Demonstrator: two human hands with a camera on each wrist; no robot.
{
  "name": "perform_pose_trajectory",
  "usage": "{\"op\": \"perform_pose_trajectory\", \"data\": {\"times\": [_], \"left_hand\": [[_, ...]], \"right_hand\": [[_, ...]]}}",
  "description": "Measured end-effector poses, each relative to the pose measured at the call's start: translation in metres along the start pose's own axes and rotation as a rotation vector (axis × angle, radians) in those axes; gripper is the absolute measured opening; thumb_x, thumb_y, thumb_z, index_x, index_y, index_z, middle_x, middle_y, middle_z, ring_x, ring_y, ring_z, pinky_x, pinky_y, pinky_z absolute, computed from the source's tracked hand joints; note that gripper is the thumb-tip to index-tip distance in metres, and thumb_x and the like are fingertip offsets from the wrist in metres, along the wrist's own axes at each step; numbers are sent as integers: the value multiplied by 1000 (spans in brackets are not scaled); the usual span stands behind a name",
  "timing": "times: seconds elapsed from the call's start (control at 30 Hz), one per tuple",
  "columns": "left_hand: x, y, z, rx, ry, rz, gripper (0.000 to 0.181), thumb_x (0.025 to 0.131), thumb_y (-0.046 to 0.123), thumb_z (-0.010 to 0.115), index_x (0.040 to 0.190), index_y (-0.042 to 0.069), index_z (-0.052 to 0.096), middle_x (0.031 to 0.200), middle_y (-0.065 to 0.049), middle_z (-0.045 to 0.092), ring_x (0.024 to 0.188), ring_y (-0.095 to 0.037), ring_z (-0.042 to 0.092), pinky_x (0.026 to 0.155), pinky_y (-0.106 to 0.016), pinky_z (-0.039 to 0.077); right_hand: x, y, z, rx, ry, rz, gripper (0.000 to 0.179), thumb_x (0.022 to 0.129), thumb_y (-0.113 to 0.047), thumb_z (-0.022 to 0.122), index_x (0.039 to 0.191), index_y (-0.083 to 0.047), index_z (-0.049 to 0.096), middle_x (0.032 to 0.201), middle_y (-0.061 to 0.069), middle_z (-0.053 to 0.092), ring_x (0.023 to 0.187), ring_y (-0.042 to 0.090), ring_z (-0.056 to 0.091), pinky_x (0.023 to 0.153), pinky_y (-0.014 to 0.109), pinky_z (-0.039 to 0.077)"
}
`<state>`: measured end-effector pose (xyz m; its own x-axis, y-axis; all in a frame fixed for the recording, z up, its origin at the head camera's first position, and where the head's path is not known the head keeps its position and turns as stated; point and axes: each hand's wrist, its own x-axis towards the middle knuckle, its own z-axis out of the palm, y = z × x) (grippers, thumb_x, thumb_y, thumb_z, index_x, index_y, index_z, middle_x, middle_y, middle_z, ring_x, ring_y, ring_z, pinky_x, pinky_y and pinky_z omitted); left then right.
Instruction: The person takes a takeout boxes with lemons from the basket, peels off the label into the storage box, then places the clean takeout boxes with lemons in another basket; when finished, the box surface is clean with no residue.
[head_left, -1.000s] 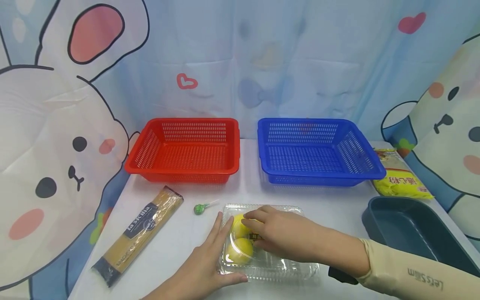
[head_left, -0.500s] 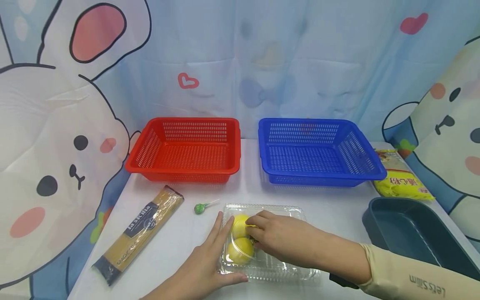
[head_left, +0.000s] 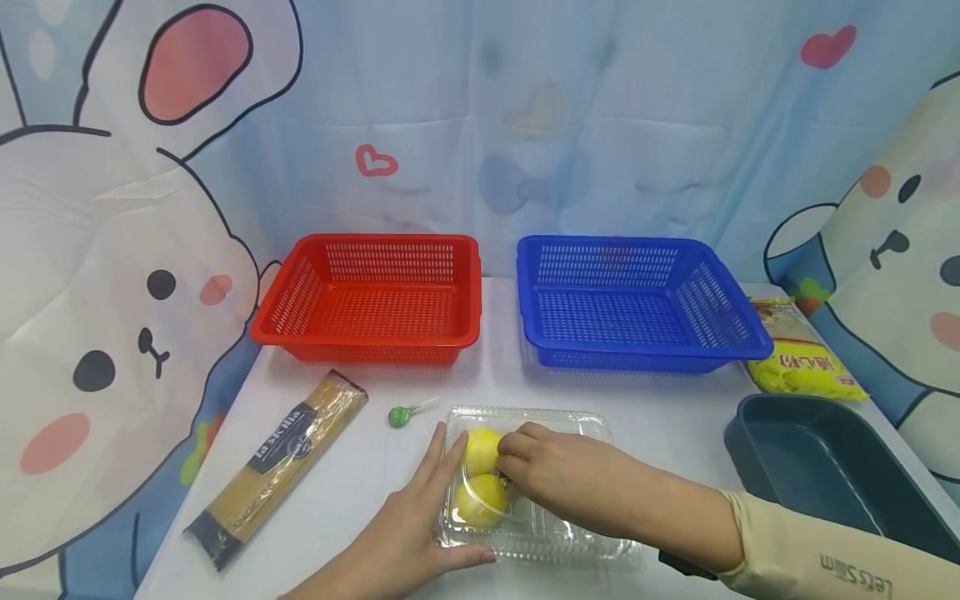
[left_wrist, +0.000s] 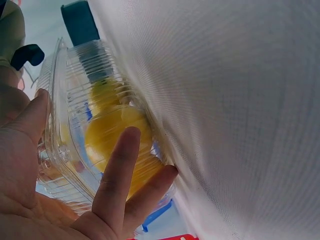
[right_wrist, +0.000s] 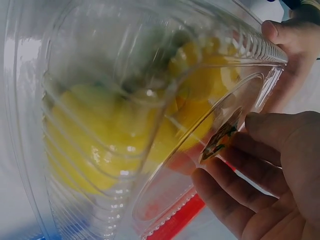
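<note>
A clear plastic clamshell box (head_left: pixel 577 422) lies on the white table with round yellow fruits (head_left: pixel 482 502) inside its left half. My left hand (head_left: pixel 405 521) steadies the box from the left, fingers spread straight along its side and thumb at the front edge. In the left wrist view two fingers (left_wrist: pixel 117 177) press on the ribbed wall. Over the lid, my right hand (head_left: pixel 562 475) has its fingertips curled together. The right wrist view shows its thumb and fingers pinching a small dark, gold-and-green sticker (right_wrist: pixel 220 140) at the lid's surface.
Behind stand a red basket (head_left: pixel 367 342) and a blue basket (head_left: pixel 645 362). To the left lie a green lollipop (head_left: pixel 400 417) and a spaghetti pack (head_left: pixel 277 471). On the right are a yellow bag (head_left: pixel 806 358) and a dark teal tray (head_left: pixel 832 467).
My right hand has shifted slightly right over the lid, its fingers closing together; the sticker, visible earlier, is now hidden in the head view. My left hand and the box stay put.
</note>
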<state>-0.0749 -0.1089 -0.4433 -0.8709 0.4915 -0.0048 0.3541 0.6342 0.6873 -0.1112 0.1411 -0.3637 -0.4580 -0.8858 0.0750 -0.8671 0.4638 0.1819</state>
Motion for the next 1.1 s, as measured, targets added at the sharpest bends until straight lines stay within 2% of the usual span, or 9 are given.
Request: {"op": "perform_pose_trajectory", "data": {"times": [0.13, 0.4, 0.67, 0.97, 1.1], "left_hand": [[0, 0, 1, -4, -7, -5, 125, 80, 72, 80, 171, 36, 2, 179, -11, -2, 128, -38, 64, 104, -59, 56], [0, 0, 0, 0, -5, -10, 126, 80, 72, 80, 172, 35, 2, 179, -11, -3, 125, -37, 66, 103, -59, 57], [0, 0, 0, -12, -12, -14, 126, 80, 71, 81, 172, 35, 3, 179, -12, -2, 129, -39, 63, 105, -60, 55], [0, 1, -1, -14, 1, 13, 125, 81, 70, 80, 172, 34, 2, 179, -13, -2, 129, -40, 63, 105, -61, 54], [0, 1, -2, -18, -4, 5, 124, 81, 71, 80, 172, 35, 2, 179, -11, -2, 130, -42, 62, 105, -62, 54]], "right_hand": [[0, 0, 0, 10, -1, 12, 22, 92, -14, 81, 111, -12, 72, 106, -5, 66, 98, 11, 62, 85, 22, 60], [2, 1, 0, 29, 24, 21, 22, 90, -22, 84, 104, -14, 69, 96, -7, 61, 89, 9, 56, 75, 20, 57], [4, 2, 2, 41, 50, 28, 22, 88, -17, 85, 97, -16, 66, 89, -8, 56, 84, 8, 53, 70, 19, 54], [5, 3, 4, 74, 57, 52, 20, 89, -18, 83, 99, -17, 66, 88, -9, 55, 85, 8, 54, 73, 21, 54], [5, 4, 4, 77, 54, 54, 20, 89, -16, 83, 99, -17, 65, 88, -9, 54, 84, 8, 53, 73, 21, 54]]}}
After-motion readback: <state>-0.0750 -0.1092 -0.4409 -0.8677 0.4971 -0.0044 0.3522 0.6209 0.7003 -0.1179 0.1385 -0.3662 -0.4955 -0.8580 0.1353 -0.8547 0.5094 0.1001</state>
